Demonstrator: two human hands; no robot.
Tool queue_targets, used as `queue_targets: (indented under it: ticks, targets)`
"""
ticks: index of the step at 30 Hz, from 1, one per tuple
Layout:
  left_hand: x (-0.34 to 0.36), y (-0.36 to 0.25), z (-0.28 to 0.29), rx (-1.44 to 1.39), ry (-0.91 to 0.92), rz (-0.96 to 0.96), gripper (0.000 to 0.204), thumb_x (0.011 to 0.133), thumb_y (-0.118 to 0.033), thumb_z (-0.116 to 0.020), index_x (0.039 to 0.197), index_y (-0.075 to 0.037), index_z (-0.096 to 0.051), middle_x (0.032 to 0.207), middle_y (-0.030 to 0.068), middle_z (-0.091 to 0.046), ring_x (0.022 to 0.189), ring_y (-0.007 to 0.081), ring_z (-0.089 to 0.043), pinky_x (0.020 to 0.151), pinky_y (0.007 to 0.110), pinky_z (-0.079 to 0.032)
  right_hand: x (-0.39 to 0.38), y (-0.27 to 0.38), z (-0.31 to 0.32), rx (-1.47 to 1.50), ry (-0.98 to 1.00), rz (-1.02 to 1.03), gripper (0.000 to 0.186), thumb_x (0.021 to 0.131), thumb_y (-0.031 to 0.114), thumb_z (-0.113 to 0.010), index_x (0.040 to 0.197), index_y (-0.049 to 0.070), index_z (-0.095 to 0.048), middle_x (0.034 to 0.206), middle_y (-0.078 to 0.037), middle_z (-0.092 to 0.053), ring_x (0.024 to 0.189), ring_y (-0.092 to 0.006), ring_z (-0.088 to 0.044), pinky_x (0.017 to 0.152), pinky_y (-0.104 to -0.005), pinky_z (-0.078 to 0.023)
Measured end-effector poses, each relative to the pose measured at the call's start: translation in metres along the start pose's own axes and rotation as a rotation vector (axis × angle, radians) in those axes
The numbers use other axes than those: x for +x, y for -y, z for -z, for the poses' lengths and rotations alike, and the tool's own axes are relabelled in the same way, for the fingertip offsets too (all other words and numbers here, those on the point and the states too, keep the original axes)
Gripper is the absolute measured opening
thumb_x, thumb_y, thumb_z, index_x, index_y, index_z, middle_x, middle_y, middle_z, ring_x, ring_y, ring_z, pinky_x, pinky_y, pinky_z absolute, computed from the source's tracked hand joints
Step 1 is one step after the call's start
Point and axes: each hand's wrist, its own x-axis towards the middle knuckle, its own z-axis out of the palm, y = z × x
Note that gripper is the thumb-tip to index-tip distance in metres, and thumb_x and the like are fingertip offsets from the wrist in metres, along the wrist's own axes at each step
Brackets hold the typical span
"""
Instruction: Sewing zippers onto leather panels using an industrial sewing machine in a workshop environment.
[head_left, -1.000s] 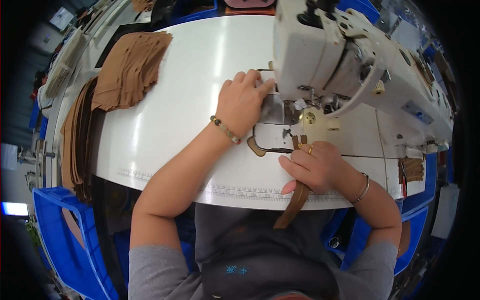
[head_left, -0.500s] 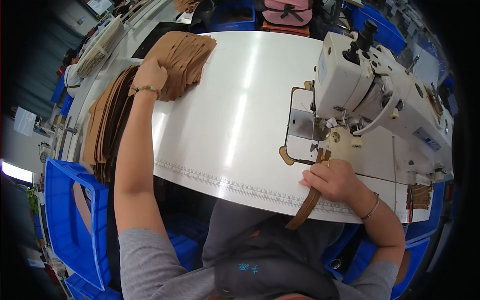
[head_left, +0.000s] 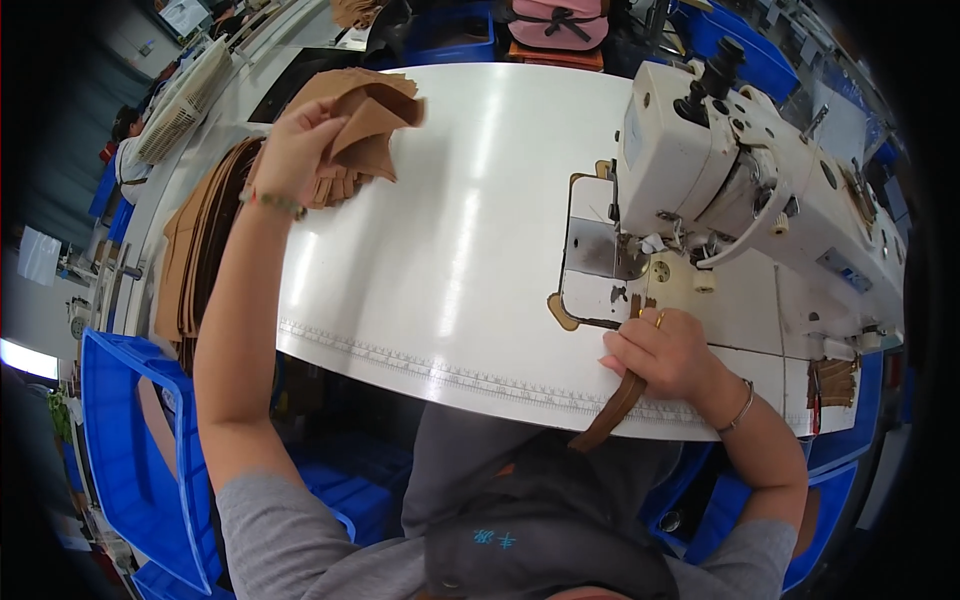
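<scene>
My left hand is closed on the edge of a brown fabric piece, lifted and curling over a stack of like pieces at the far left of the table. Beside that wrist, a second pile of brown pieces hangs over the table's left edge. My right hand rests near the front edge, closed around a narrow brown strip that looks like zipper tape. The strip's lower end droops over the edge toward my lap; its upper end points at the sewing machine. The machine's needle area is just beyond that hand.
A printed ruler runs along the white table's front edge. Blue bins stand at lower left and right. Small brown pieces lie at the right corner. Behind the table are a pink bag and another person.
My left hand has peeled a brown fabric piece up from the stack and drawn it slightly left. My right hand still holds the strip at the same spot.
</scene>
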Motion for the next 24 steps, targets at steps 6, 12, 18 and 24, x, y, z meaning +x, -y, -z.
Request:
queue_targets:
  ticks: [6,12,18,24]
  targets:
    - [-0.148,0.024,-0.094,-0.484,0.436,0.751,0.030,0.105,-0.013,-0.056,0.131,0.000,-0.059,0.113,0.0075,-0.071,0.095,0.0131,-0.073,0.076,0.028,-0.064,0.005,0.001,0.003,0.016,-0.081,0.007,0.027,0.082,0.017,-0.075,0.104,0.003,-0.069,0.102,-0.009,-0.066,0.092,-0.0254,-0.065,0.077,-0.0358,-0.054]
    - [-0.193,0.017,-0.109,-0.411,0.684,0.675,0.024,0.106,-0.013,-0.054,0.127,-0.002,-0.058,0.107,0.0028,-0.069,0.089,0.0079,-0.070,0.068,0.022,-0.055,0.008,0.009,0.006,0.058,-0.033,0.022,0.027,0.084,0.010,-0.068,0.106,-0.004,-0.066,0.115,-0.016,-0.067,0.104,-0.0302,-0.067,0.087,-0.0412,-0.057]
    - [-0.190,0.018,-0.132,0.334,0.650,0.043,0.008,0.092,-0.010,-0.066,0.098,-0.006,-0.065,0.074,0.0082,-0.072,0.068,0.0220,-0.072,0.060,0.034,-0.055,-0.004,0.025,0.020,0.002,0.147,-0.119,0.031,0.080,0.007,-0.065,0.108,-0.005,-0.067,0.120,-0.017,-0.067,0.110,-0.0327,-0.066,0.094,-0.0402,-0.056]
    - [-0.188,-0.004,-0.186,0.742,0.687,-0.377,0.011,0.076,-0.008,-0.066,0.086,-0.011,-0.068,0.071,0.0096,-0.071,0.066,0.0326,-0.071,0.059,0.045,-0.055,-0.008,-0.002,0.034,-0.125,0.188,-0.150,0.036,0.081,0.007,-0.063,0.114,-0.004,-0.066,0.122,-0.017,-0.067,0.108,-0.0305,-0.068,0.095,-0.0399,-0.055]
